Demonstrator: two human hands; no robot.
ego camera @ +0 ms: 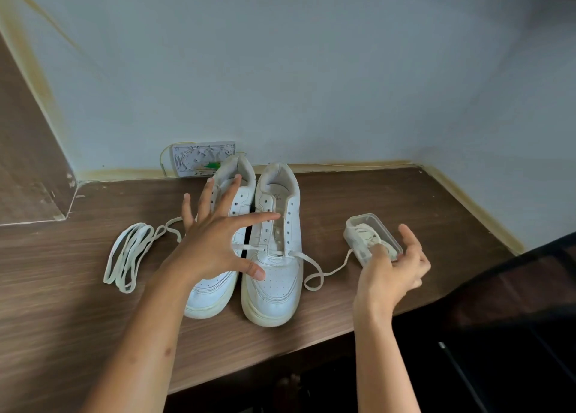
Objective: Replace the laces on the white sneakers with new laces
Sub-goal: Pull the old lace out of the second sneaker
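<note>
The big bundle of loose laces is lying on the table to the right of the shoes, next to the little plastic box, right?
Not quite. The head view shows the bundle of loose laces lying on the table to the left of the shoes. The little plastic box is on the right, on the opposite side from the bundle.

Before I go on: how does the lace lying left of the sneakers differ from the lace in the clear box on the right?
The loose lace lies bare on the desk in long loops; the boxed lace is bunched inside the clear box. The loose lace looks whiter, the boxed lace more cream. No hand touches the loose lace; the right hand is at the box, over the boxed lace. Both are flat and pale.
</note>
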